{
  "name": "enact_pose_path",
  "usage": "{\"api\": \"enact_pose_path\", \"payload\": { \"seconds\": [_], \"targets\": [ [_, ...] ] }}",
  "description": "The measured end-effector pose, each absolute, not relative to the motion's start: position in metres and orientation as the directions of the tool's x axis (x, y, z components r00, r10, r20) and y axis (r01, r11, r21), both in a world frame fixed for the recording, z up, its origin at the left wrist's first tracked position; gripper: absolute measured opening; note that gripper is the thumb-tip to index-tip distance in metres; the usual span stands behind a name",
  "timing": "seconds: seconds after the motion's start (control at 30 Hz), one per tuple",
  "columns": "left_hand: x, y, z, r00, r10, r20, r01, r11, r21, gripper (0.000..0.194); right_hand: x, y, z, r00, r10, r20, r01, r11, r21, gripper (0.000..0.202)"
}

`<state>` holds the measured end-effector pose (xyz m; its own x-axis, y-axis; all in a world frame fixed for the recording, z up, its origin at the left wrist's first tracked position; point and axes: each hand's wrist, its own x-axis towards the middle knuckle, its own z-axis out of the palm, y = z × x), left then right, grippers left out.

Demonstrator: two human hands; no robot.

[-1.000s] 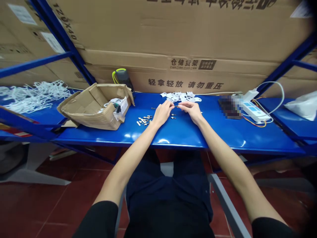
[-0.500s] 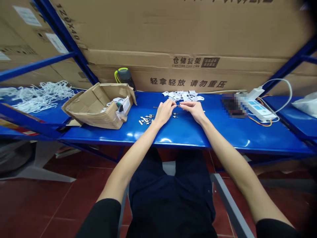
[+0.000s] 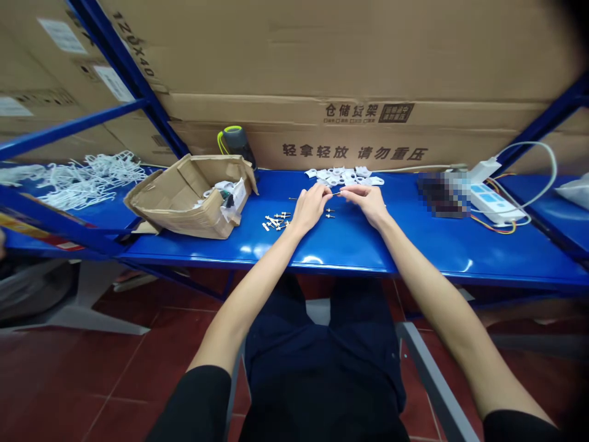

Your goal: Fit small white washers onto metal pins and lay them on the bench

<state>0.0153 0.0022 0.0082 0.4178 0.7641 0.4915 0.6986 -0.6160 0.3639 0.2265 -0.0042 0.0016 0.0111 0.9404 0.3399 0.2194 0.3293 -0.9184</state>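
Observation:
My left hand (image 3: 313, 207) and my right hand (image 3: 369, 202) are held close together over the blue shelf, fingertips nearly meeting. Both pinch at a thin metal piece (image 3: 336, 194) that bridges the small gap between them; its exact kind is too small to tell. A thin rod end (image 3: 292, 198) shows at the left of my left hand, and I cannot tell whether it belongs to the same piece. Just below the fingers lie two small brass-coloured pins (image 3: 330, 213). A loose heap of similar pins (image 3: 276, 221) is left of my left wrist. White plastic pieces (image 3: 345, 177) lie behind my hands.
An open cardboard box (image 3: 184, 212) with mixed small items stands to the left, a dark cylinder with a yellow-green loop (image 3: 239, 144) behind it. White wire-like hooks (image 3: 92, 181) pile up far left. On the right are a power strip (image 3: 494, 202) with cables and a blurred-out object (image 3: 444, 195).
The view has shifted slightly, so everything sits a little further right. My fingers have adjusted slightly around the thin metal piece; both hands stay together over the shelf.

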Motion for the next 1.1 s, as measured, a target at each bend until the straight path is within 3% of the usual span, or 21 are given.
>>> {"api": "enact_pose_path", "payload": {
  "seconds": [0.87, 1.1],
  "targets": [
    [0.015, 0.001, 0.008, 0.465, 0.74, 0.487, 0.715, -0.637, 0.287, 0.027, 0.217, -0.014, 0.003, -0.034, 0.939, 0.343, 0.244, 0.341, -0.908, 0.042],
    [0.015, -0.001, 0.009, 0.454, 0.708, 0.54, 0.639, -0.681, 0.356, 0.023, 0.217, -0.013, 0.005, 0.004, 0.921, 0.389, 0.229, 0.378, -0.897, 0.047]
  ]
}}
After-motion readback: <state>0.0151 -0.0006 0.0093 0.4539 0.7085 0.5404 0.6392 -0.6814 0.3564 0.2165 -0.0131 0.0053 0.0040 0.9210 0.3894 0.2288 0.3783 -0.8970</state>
